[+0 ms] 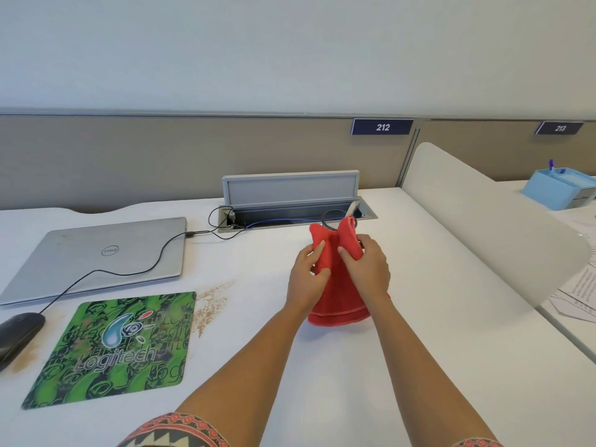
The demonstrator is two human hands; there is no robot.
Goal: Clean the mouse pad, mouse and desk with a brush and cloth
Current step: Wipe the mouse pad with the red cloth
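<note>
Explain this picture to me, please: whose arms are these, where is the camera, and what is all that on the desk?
There is no machine here. A person wears one camera on the head, looking forward and down, so you see their own two arms. The left hand and the right hand both grip a red cloth over the white desk. To the left lies a green mouse pad, with a black mouse on the desk beside it and a closed laptop behind. Sandy grit is scattered by the pad's right edge, and some lies near the mouse too. At the back of the desk, a cable hatch stands open.
</note>
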